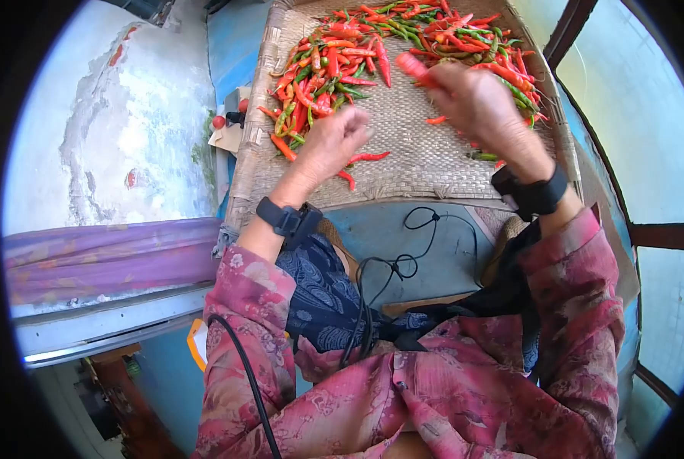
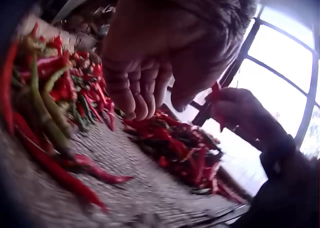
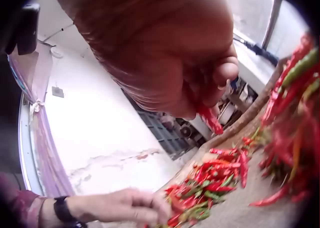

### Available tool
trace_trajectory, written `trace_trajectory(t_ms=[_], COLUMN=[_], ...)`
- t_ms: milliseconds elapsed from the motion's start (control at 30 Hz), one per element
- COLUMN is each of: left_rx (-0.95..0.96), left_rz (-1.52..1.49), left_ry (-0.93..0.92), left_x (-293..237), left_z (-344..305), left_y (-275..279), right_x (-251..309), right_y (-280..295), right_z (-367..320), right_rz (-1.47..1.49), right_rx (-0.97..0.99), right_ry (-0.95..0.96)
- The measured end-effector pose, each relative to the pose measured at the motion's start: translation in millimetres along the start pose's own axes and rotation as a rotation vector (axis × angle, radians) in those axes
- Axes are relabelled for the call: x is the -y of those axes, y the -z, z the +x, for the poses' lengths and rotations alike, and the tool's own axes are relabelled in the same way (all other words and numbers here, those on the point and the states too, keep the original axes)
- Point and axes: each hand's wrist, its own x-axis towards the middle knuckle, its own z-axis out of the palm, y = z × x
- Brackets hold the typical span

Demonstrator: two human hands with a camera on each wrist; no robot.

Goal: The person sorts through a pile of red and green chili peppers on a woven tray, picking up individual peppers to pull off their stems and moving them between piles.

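My right hand [image 1: 479, 99] pinches a red chili pepper [image 3: 212, 122] between thumb and fingers, raised over the woven tray [image 1: 411, 145]. The pepper's tip points away from the hand. Near the tray's left side, my left hand [image 1: 333, 141] hovers by the left heap of red and green chilies [image 1: 334, 57]; its fingers [image 2: 145, 93] hang loosely bent with nothing between them. Another heap of mixed chilies [image 1: 514, 73] lies along the tray's right side, partly hidden behind my right hand. A loose red chili [image 1: 368, 157] lies just beyond my left fingertips.
The tray's raised rim [image 1: 254, 145] runs along its left side. Below its near edge, a black cable [image 1: 403, 264] loops over the floor between my legs. A peeling white wall [image 1: 135, 115] with a purple cloth [image 1: 112, 264] stands left; window panes [image 1: 632, 92] are right.
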Motion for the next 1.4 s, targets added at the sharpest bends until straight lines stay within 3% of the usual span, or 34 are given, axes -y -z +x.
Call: trace_trajectory(t_ms=[33,67,100,200,267,333,400,433,500,567,667,700,767,800,867,900,967,1033,1133,1200,1233,1300,1333,1367,1400], left_rx=[-0.009,0.06,0.132,0.085,0.055,0.036,-0.08,-0.08,-0.113,-0.148,-0.135,-0.133,-0.12,-0.119,-0.1,-0.101,0.007,0.057,0.056,0.018,0.021,-0.086,0.039,0.042,0.048], left_rz=[-0.005,0.282,0.569,0.801,0.804,0.811,0.62,0.624,0.458,0.408,0.299,0.301,0.317,0.317,0.612,0.613,0.797,0.855,0.925,0.584,0.585,0.197,0.056,0.051,-0.331], left_ry=[0.005,-0.026,-0.053,-0.121,-0.15,-0.183,-0.3,-0.301,-0.415,-0.47,-0.428,-0.429,-0.132,-0.129,-0.287,-0.286,-0.192,-0.115,-0.116,-0.148,-0.155,0.022,0.154,0.147,0.132], left_x=[7,14,20,29,36,32,19,14,3,-4,-9,-8,-3,8,34,45,62,59,51,41,33,18,17,13,6], left_z=[-5,-11,-16,-18,-17,-17,-16,-14,-11,-10,-11,-10,-6,-7,-11,-12,-15,-12,-8,-7,-6,-3,4,5,2], left_y=[-2,-4,-6,-19,-21,-20,-19,-20,-29,-37,-36,-29,-7,6,26,25,21,14,9,10,9,0,1,-5,-14], right_x=[-10,-15,-30,-43,-49,-36,-2,2,30,43,37,31,16,5,-15,-9,-29,-36,-29,-17,-13,-1,5,10,16], right_y=[13,22,29,51,49,40,23,7,-15,-26,-35,-34,-26,-16,1,21,38,47,47,33,21,3,-8,-18,-24], right_z=[6,9,11,14,15,12,3,-5,-23,-27,-30,-29,-23,-16,-3,3,7,8,9,7,5,-5,-9,-13,-16], right_rz=[-0.093,-0.283,-0.366,-0.492,-0.524,-0.393,0.023,0.07,-0.065,-0.161,-0.155,-0.153,-0.193,-0.227,-0.336,-0.376,-0.419,-0.57,-0.542,-0.324,-0.177,0.122,0.237,0.351,0.424], right_rx=[-0.026,-0.019,-0.067,-0.076,-0.084,-0.199,0.023,0.161,0.151,0.39,0.486,0.434,0.279,0.195,0.018,0.014,-0.004,-0.105,-0.217,-0.206,-0.2,0.083,0.106,0.13,0.172], right_ry=[0.039,-0.087,-0.046,-0.199,-0.229,-0.067,-0.103,-0.01,0.199,0.141,0.098,0.144,0.194,0.204,0.142,0.013,-0.058,-0.038,0.059,0.063,0.085,-0.042,-0.051,-0.059,-0.108])
